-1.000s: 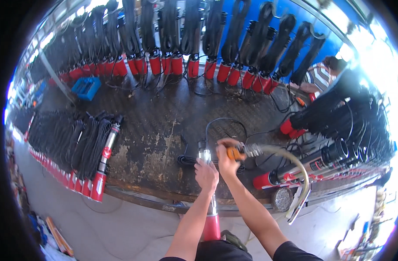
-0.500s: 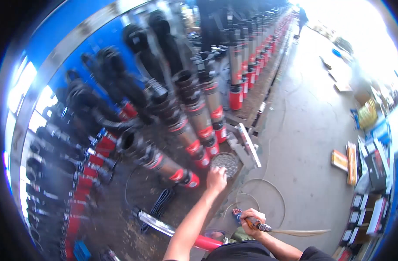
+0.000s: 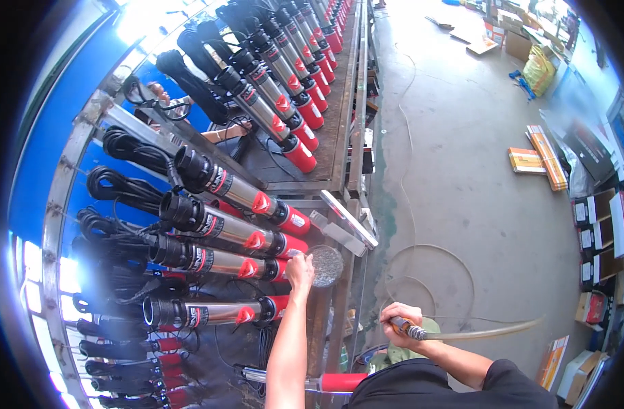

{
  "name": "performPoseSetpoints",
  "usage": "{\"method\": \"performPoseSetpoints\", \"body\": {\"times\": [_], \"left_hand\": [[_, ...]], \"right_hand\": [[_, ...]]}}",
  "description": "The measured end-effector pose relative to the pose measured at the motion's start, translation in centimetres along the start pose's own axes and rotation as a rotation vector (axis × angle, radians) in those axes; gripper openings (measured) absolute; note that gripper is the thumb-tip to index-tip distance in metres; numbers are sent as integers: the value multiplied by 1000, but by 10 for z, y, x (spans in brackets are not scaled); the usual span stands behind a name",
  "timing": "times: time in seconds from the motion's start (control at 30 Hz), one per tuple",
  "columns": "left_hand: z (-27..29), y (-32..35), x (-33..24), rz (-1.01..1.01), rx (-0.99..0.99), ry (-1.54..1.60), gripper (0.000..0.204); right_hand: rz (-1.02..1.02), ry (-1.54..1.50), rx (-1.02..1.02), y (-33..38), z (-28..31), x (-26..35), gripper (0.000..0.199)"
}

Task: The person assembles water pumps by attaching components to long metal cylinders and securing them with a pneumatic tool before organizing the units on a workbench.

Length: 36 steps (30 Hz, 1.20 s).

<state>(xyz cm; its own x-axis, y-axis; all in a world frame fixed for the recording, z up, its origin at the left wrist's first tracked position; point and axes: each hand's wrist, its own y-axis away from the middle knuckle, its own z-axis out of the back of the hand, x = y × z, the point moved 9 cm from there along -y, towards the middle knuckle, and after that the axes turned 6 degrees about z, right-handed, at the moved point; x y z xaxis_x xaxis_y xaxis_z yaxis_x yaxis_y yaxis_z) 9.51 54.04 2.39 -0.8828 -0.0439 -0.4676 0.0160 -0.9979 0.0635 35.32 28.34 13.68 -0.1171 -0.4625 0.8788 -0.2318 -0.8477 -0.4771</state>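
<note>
My left hand is at the left rim of a round dish of small shiny metal pieces. Its fingers are bent together by the red ends of the pumps; anything between them is too small to make out. In my right hand is a hand-held air tool, a pale hose trailing from it to the right. Several steel submersible pumps with red ends and black tops lie side by side left of the dish. Close to my body lies another pump with a red end, partly behind my left forearm.
Coiled black cables hang along a metal frame at the left. More pumps line the far bench. Long white pieces lie by the dish. Behind the frame another person's arm shows. Cartons lie on the floor.
The view has turned and sharpened, so the bench and pumps appear shifted. My left hand stays by the dish, now at its left rim. My right hand still holds the air tool.
</note>
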Motion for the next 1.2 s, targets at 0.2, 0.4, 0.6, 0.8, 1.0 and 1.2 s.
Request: {"method": "performPoseSetpoints", "body": {"times": [0.2, 0.4, 0.6, 0.8, 1.0, 1.2], "left_hand": [[-7, 36, 42, 668, 165, 1078, 32], [22, 72, 27, 709, 168, 1442, 22], [54, 184, 46, 693, 222, 1784, 22], [79, 304, 47, 693, 142, 2154, 28], [103, 357, 66, 524, -173, 2386, 26], [97, 398, 82, 640, -404, 2437, 26]], "right_hand": [[28, -180, 125, -25, -49, 18, 18], [28, -313, 269, -23, -99, 35, 18], [-21, -445, 317, -31, -130, 62, 13], [-32, -914, 227, -29, -183, 112, 22], [-87, -915, 419, 4, -232, 141, 18], [-146, -923, 588, 45, -265, 147, 18]]}}
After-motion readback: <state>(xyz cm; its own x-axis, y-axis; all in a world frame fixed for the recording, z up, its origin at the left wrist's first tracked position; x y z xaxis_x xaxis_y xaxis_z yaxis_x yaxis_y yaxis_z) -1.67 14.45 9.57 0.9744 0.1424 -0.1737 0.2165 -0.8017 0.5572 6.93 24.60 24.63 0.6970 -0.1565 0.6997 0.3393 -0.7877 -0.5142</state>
